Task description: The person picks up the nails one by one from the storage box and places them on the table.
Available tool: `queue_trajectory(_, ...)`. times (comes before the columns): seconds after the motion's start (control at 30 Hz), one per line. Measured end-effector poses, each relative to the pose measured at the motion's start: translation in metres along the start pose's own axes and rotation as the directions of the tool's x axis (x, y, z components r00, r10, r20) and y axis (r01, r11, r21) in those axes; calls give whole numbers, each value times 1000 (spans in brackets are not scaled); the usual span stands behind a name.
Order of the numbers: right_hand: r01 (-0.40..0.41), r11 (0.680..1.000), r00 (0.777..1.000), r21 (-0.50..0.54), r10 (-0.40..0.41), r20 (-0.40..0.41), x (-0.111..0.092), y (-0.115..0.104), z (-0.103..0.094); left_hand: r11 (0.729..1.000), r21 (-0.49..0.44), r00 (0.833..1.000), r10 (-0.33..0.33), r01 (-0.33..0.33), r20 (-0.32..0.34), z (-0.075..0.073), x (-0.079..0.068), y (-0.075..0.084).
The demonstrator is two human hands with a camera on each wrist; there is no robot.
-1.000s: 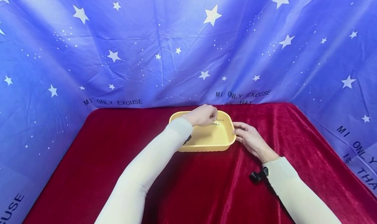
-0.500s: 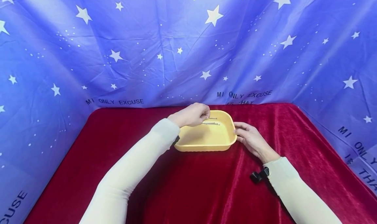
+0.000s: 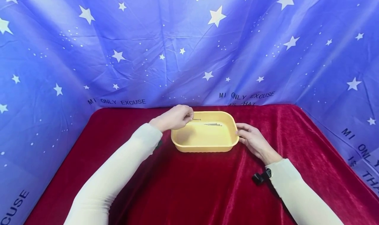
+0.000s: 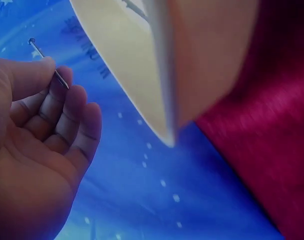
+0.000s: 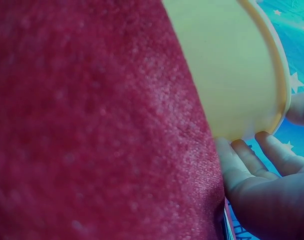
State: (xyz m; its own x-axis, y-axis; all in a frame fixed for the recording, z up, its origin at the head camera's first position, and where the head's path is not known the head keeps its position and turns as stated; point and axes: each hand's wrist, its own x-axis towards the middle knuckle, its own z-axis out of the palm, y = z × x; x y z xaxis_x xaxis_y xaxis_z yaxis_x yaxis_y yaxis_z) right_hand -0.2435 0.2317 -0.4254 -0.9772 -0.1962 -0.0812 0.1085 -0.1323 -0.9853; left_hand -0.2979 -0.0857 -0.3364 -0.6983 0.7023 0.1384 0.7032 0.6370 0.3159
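A yellow rectangular tub (image 3: pixel 204 148) stands on the red cloth. Over its back left corner my left hand (image 3: pixel 174 117) pinches a thin metal nail (image 4: pixel 38 49) between thumb and fingertips. The left wrist view shows the nail's flat head sticking out above the thumb and its point past the forefinger. Inside the tub, toward the back, several similar nails (image 3: pixel 214 124) lie close together. My right hand (image 3: pixel 254 140) rests against the tub's right end, its extended fingers (image 5: pixel 279 155) touching the outer wall and its thumb by the rim.
Red velvet cloth (image 3: pixel 189 188) covers the table. A blue curtain with white stars (image 3: pixel 165 31) hangs behind and at both sides, close to the table's back edge. A black wrist camera (image 3: pixel 261 177) sits on the right forearm.
My left hand has moved left across the tub with the nail, away from the other nails, which now show more fully. The right hand stays at the tub's right end.
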Motion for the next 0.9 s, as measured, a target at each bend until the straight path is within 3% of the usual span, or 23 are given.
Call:
queue_trajectory(0.5,28,999,1000,17,-28,8,-1,2,-2,998,58,995,-32,38,-91,-13,-51,-40)
queue_trajectory(0.9,22,1000,1000,14,-22,5,0,2,0,987,110,991,-106,115,-81,-12,-78,-65)
